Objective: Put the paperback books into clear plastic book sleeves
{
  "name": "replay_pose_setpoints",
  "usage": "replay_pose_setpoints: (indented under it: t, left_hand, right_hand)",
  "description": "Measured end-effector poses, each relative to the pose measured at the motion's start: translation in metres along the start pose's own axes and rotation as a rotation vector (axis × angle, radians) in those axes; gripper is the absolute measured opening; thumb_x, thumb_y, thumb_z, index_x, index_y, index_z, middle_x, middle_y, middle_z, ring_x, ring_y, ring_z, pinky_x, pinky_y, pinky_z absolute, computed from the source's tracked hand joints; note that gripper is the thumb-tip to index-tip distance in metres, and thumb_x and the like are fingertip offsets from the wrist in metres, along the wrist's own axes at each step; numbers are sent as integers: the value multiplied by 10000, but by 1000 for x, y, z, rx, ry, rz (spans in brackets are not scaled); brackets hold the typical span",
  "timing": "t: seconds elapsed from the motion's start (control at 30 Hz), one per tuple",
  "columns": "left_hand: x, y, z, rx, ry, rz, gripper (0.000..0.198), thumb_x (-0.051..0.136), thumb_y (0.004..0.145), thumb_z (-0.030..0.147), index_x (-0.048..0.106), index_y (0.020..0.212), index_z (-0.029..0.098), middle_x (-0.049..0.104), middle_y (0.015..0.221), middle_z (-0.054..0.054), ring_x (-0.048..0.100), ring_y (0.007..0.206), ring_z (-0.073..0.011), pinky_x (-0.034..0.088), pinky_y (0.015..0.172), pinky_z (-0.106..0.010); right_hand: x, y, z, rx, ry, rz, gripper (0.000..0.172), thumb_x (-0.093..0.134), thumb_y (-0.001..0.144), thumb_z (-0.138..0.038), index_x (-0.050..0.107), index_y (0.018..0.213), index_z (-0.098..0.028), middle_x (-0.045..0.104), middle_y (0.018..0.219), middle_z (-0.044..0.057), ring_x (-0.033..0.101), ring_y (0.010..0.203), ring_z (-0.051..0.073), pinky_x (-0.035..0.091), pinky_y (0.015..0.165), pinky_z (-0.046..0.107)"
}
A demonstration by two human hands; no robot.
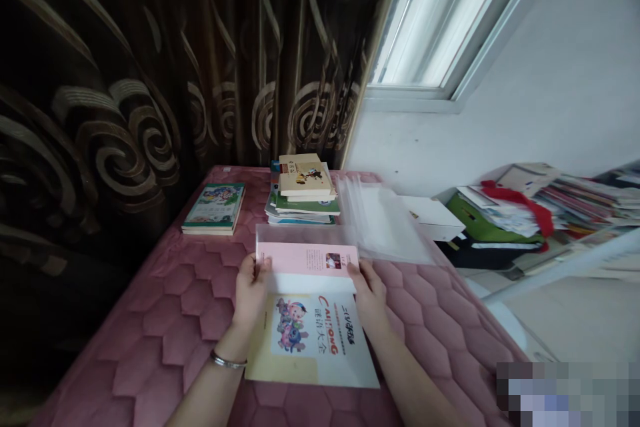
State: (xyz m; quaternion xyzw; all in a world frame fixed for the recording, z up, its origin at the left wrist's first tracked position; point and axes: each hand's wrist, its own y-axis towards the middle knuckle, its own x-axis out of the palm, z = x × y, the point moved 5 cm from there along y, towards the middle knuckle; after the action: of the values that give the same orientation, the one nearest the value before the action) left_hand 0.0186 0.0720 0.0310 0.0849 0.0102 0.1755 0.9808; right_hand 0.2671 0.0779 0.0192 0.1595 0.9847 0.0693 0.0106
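A paperback book [320,337] with cartoon figures and red and black lettering lies in front of me, one cover panel facing up. At its far end is a pink printed flap [290,259], with a clear plastic cover [305,234] reaching beyond it. My left hand [251,287] grips the left edge at the flap, thumb on top. On the opposite edge, my right hand [369,288] grips likewise with its thumb on the flap. The fingers underneath are hidden, and I cannot tell how far the plastic wraps around the book. A bracelet circles my left wrist.
The pink quilted surface [185,333] carries a stack of books [305,187] at the back, a green-edged book [215,207] at left, and clear plastic sheets [383,220] at right. Papers and a red strap [525,207] lie farther right. A dark patterned curtain [225,60] hangs behind.
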Motion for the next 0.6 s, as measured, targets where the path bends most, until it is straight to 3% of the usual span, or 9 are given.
replay_pose_setpoints:
  t: [0.27, 0.47, 0.6]
  left_hand:
    - [1, 2, 2, 15, 22, 20, 294, 607, 782, 455, 505, 717, 187, 436, 598, 62, 386, 561, -94, 320, 538, -198]
    - [0, 0, -2, -85, -76, -2, 318, 622, 762, 485, 557, 807, 177, 551, 695, 24, 468, 626, -112, 365, 578, -205]
    - [1, 1, -6, -118, -148, -42, 283, 644, 738, 444, 569, 799, 177, 561, 701, 25, 478, 642, -114, 371, 596, -204]
  right_hand:
    - [1, 3, 1, -8, -124, -4, 451, 578, 734, -635, 604, 727, -184, 559, 597, -8, 456, 520, 142, 372, 464, 247]
    - [0, 2, -3, -69, -259, 54, 468, 511, 771, -652, 563, 696, -194, 552, 569, -6, 480, 546, 157, 382, 489, 249]
    - [-2, 0, 2, -46, -182, 68, 426, 557, 764, -626, 537, 671, -210, 545, 572, -17, 475, 541, 156, 402, 498, 258]
